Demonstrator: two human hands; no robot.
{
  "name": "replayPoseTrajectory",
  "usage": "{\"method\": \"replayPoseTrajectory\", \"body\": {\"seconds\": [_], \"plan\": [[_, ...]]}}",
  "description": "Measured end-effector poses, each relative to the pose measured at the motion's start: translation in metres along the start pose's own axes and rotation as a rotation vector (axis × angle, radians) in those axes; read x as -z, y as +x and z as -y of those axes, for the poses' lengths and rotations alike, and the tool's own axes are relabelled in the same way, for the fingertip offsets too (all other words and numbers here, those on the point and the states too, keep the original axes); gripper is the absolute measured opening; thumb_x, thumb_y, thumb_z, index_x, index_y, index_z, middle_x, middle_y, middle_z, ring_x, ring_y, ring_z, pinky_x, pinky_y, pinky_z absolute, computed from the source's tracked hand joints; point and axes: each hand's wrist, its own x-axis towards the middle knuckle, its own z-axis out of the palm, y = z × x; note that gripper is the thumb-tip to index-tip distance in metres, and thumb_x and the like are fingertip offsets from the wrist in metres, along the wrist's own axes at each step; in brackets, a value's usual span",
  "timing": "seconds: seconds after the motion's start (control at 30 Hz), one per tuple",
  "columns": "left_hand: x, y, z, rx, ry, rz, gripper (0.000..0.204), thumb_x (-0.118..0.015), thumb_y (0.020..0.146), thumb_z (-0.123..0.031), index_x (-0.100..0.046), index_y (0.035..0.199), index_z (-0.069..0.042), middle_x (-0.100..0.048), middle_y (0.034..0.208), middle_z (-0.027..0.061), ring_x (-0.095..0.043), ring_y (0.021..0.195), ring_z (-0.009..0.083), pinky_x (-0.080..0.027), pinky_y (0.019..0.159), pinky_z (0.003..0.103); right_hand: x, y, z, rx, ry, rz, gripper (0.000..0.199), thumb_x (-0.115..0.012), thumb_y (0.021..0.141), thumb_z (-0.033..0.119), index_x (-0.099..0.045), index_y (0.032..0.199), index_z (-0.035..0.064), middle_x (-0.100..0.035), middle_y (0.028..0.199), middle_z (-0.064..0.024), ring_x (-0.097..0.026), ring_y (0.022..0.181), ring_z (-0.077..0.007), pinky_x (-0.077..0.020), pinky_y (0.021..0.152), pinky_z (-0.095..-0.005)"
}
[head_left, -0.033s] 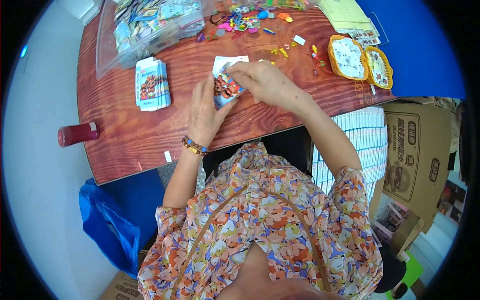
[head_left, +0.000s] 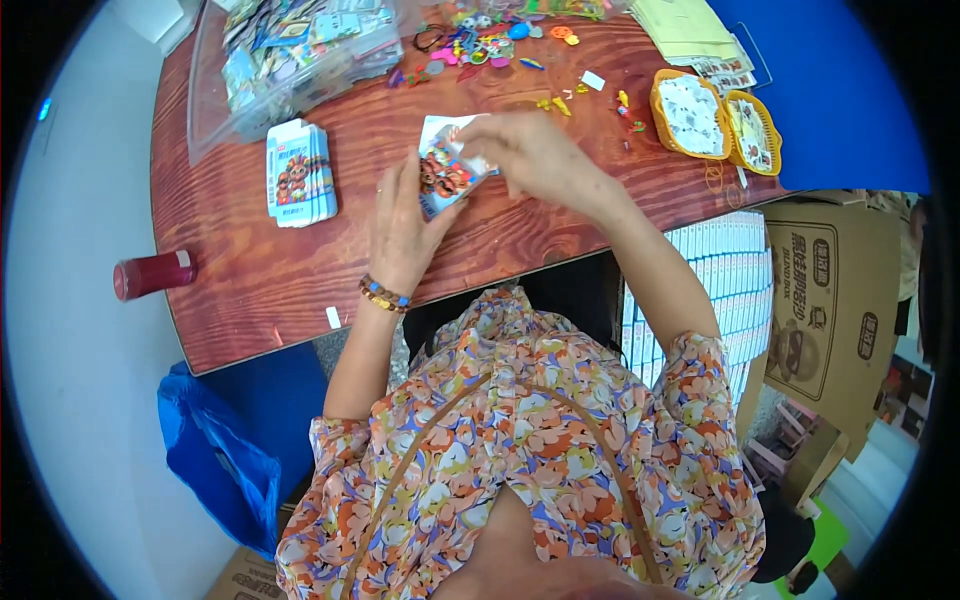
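Over the table's near middle, my left hand [head_left: 402, 212] is closed around a small printed card box [head_left: 446, 176] with colourful cartoon figures, its white top flaps open at the far end. My right hand [head_left: 535, 160] is by the box's open end, fingers curled together and slightly blurred; whatever they pinch is too hidden to name. To the left of my left hand lies a stack of similar flat blue-and-white boxes [head_left: 300, 175].
A clear plastic bin [head_left: 225, 125] full of small packets stands at the far left, with small colourful toys [head_left: 490, 45] beside it. Yellow baskets [head_left: 690, 115] hold white pieces at the right. A red bottle [head_left: 155, 275] is at the left edge, cartons [head_left: 835, 290] lower right.
My right hand has moved slightly up and away from the box's open end, and its fingers are blurred. My left hand keeps its hold on the box. The whole view has shifted slightly.
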Motion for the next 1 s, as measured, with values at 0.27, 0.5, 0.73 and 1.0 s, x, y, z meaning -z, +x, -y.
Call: {"method": "replayPoseTrajectory", "body": {"seconds": [0.27, 0.5, 0.73, 1.0], "plan": [[0.003, 0.003, 0.003, 0.007, -0.013, -0.087, 0.071, -0.083, 0.074, -0.025, -0.051, 0.131, 0.002, -0.059, 0.117, 0.0201, -0.059, 0.106, 0.0372, -0.050, 0.089, 0.044, 0.054, 0.058, -0.152, -0.237, -0.191, -0.391, 0.029, -0.064, 0.089, 0.019, -0.067, 0.109, -0.0008, -0.071, 0.091, -0.0101, -0.066, 0.074, -0.0185, -0.0519, 0.066, -0.0334], [0.003, 0.008, 0.013, 0.029, 0.056, -0.077, 0.071, -0.083, 0.074, -0.024, -0.050, 0.131, 0.004, -0.057, 0.118, 0.0206, -0.059, 0.106, 0.0375, -0.051, 0.088, 0.044, 0.028, 0.050, -0.103, -0.202, 0.043, -0.269, 0.028, -0.067, 0.086, 0.022, -0.068, 0.106, 0.0036, -0.069, 0.088, -0.0115, -0.067, 0.082, -0.0252, -0.0503, 0.073, -0.0388], [-0.001, 0.018, 0.001, -0.010, -0.004, -0.048, 0.076, -0.083, 0.073, -0.024, -0.048, 0.134, 0.004, -0.056, 0.118, 0.0213, -0.058, 0.107, 0.0382, -0.050, 0.089, 0.044, 0.017, 0.027, -0.028, 0.298, -0.260, -0.055, 0.016, -0.064, 0.090, 0.015, -0.071, 0.101, 0.0047, -0.068, 0.083, -0.0046, -0.065, 0.076, -0.0127, -0.0501, 0.068, -0.0299], [0.005, 0.005, 0.010, 0.007, 0.012, -0.046, 0.075, -0.083, 0.074, -0.023, -0.048, 0.135, 0.004, -0.056, 0.120, 0.0218, -0.058, 0.109, 0.0375, -0.050, 0.090, 0.043, 0.056, 0.065, -0.105, -0.224, -0.116, -0.393, 0.029, -0.067, 0.089, 0.031, -0.072, 0.104, 0.0054, -0.072, 0.094, -0.0082, -0.068, 0.075, -0.0187, -0.0529, 0.070, -0.0339]]}}
